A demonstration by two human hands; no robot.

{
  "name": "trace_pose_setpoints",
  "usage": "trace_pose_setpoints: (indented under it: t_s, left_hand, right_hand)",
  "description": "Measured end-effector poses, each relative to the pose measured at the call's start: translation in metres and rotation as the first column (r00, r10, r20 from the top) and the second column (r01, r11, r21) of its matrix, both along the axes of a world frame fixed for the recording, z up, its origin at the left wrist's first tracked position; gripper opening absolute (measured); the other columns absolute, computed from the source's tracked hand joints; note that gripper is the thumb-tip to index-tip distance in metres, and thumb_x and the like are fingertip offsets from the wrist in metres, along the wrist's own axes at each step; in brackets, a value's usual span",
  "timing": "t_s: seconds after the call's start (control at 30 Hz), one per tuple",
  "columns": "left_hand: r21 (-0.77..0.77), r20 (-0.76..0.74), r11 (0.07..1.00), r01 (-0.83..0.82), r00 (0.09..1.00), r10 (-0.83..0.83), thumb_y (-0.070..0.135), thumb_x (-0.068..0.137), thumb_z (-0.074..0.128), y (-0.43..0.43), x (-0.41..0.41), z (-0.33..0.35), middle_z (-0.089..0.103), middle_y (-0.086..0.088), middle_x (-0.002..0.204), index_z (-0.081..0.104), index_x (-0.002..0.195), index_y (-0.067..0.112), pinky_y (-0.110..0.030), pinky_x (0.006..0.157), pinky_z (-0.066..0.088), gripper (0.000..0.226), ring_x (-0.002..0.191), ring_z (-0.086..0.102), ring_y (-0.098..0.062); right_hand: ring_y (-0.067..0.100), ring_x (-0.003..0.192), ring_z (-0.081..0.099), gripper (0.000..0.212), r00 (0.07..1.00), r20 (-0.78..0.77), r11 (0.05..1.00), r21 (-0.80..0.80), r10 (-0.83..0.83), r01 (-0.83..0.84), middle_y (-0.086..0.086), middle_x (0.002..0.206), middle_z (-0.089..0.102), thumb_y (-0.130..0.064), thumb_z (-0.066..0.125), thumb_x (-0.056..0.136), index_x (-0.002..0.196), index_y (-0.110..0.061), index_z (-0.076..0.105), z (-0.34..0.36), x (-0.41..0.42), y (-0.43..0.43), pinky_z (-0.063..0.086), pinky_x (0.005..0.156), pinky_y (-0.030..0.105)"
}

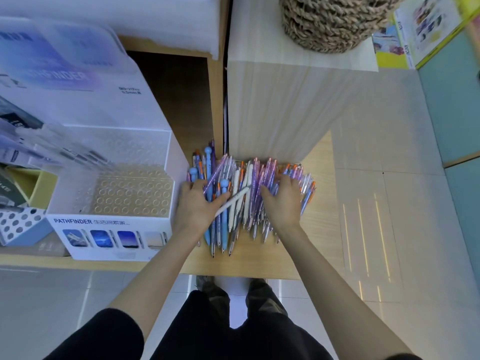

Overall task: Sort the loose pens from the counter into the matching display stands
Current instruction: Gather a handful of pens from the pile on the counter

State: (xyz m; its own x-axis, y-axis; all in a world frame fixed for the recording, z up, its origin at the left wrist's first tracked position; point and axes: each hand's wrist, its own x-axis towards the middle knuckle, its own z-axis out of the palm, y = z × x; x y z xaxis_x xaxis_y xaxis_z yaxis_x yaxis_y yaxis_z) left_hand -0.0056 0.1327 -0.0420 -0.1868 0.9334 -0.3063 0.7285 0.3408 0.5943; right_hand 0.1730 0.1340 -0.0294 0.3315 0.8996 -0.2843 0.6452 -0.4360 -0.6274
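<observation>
Pale wood-grain counter [319, 203] under slim plastic pens [259, 175]; left grip [197, 203] around a white pen [235, 200], right grip [281, 201] flat, loose.

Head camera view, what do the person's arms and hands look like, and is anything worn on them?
Both forearms are bare. The left hand and right hand have no gloves, and no watch, ring or bracelet shows. A short black left sleeve ends near the elbow. Only a sliver of a black right sleeve shows at the bottom edge.
</observation>
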Motion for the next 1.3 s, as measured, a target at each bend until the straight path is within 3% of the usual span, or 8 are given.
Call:
trace_pose_setpoints:
  t_s: [0.1, 0.2, 0.37, 0.57, 0.83, 0.97, 1.1, 1.3]
  left_hand:
    - [-0.121, 0.283, 0.990, -0.066, 0.954, 0.098, 0.043, 0.075, 0.077, 0.005, 0.004, -0.005, 0.048, -0.008, 0.125, 0.043, 0.132, 0.013, -0.034, 0.091, 0.046, 0.072, 0.112, 0.053, -0.025]
    - [-0.151, 0.353, 0.985, -0.081, 0.926, 0.131, 0.043, 0.069, 0.081, 0.006, 0.012, -0.004, 0.042, -0.011, 0.132, 0.038, 0.135, 0.010, -0.039, 0.103, 0.041, 0.086, 0.119, 0.048, -0.025]
    - [-0.095, 0.183, 0.992, 0.077, 0.981, -0.058, 0.048, 0.066, 0.081, -0.007, 0.023, -0.004, 0.023, -0.014, 0.143, 0.022, 0.145, 0.014, -0.038, 0.109, 0.029, 0.105, 0.134, 0.028, -0.027]
    - [0.287, -0.272, 0.949, 0.129, 0.961, -0.048, 0.036, 0.080, 0.074, -0.027, 0.024, -0.004, 0.051, -0.020, 0.102, 0.062, 0.098, 0.006, -0.039, 0.074, 0.042, 0.037, 0.092, 0.050, -0.035]
    - [0.212, -0.437, 0.938, 0.273, 0.885, -0.159, 0.023, 0.090, 0.065, -0.033, 0.021, 0.001, 0.058, -0.013, 0.079, 0.067, 0.075, 0.003, -0.041, 0.066, 0.039, 0.025, 0.075, 0.058, -0.031]
    - [0.173, -0.333, 0.968, 0.183, 0.936, -0.117, 0.030, 0.094, 0.058, -0.026, 0.016, -0.003, 0.057, -0.011, 0.089, 0.067, 0.081, 0.005, -0.037, 0.074, 0.035, 0.029, 0.083, 0.056, -0.027]
    - [0.177, -0.094, 0.980, 0.088, 0.993, -0.072, 0.030, 0.092, 0.061, -0.021, 0.008, -0.007, 0.052, -0.004, 0.082, 0.066, 0.080, 0.004, -0.030, 0.068, 0.036, 0.029, 0.075, 0.055, -0.024]
    - [0.155, 0.237, 0.988, -0.023, 0.971, -0.015, 0.031, 0.092, 0.059, -0.024, -0.004, -0.009, 0.048, 0.004, 0.088, 0.063, 0.090, 0.014, -0.023, 0.073, 0.042, 0.018, 0.076, 0.051, -0.003]
  right_hand:
    - [0.028, 0.126, 0.040, 0.063, 0.992, -0.111, 0.997, -0.062, -0.055, 0.048, 0.013, 0.136, 0.043, -0.032, 0.067, 0.088, 0.139, -0.007, 0.041, -0.007, 0.001, -0.001, 0.036, 0.105, 0.038]
    - [0.025, 0.129, 0.041, 0.071, 0.971, -0.229, 0.998, -0.043, -0.064, 0.055, 0.010, 0.140, 0.042, -0.030, 0.070, 0.086, 0.144, -0.010, 0.034, -0.011, -0.010, -0.005, 0.037, 0.107, 0.036]
    - [0.012, 0.108, 0.049, 0.052, 0.964, -0.266, 0.998, 0.051, -0.012, 0.026, 0.003, 0.124, 0.052, -0.023, 0.067, 0.089, 0.136, -0.016, 0.047, -0.016, -0.011, -0.015, 0.037, 0.088, 0.021]
    - [0.015, 0.111, 0.050, 0.045, 0.975, -0.200, 0.994, 0.059, 0.098, -0.088, 0.000, 0.119, 0.050, -0.022, 0.069, 0.087, 0.128, -0.017, 0.052, -0.020, -0.001, -0.017, 0.044, 0.097, 0.032]
    - [0.021, 0.121, 0.044, 0.046, 0.981, -0.135, 0.989, 0.070, 0.140, -0.132, 0.007, 0.128, 0.045, -0.020, 0.068, 0.088, 0.130, -0.013, 0.050, -0.019, -0.003, -0.023, 0.037, 0.103, 0.030]
    - [0.014, 0.093, 0.052, 0.021, 0.988, 0.043, 0.958, 0.242, 0.147, -0.153, -0.001, 0.100, 0.051, -0.030, 0.064, 0.090, 0.103, -0.014, 0.061, -0.010, -0.014, -0.049, 0.035, 0.075, 0.018]
    - [0.014, 0.073, 0.056, 0.048, 0.874, 0.091, 0.874, -0.151, 0.478, -0.462, -0.008, 0.076, 0.059, -0.066, 0.041, 0.089, 0.088, -0.022, 0.059, -0.014, -0.043, -0.086, 0.043, 0.062, 0.028]
    - [0.010, 0.054, 0.046, 0.021, 0.914, 0.024, 0.890, -0.242, 0.405, -0.388, -0.008, 0.065, 0.050, -0.035, 0.049, 0.095, 0.080, -0.021, 0.047, -0.013, -0.064, -0.087, 0.023, 0.044, 0.024]
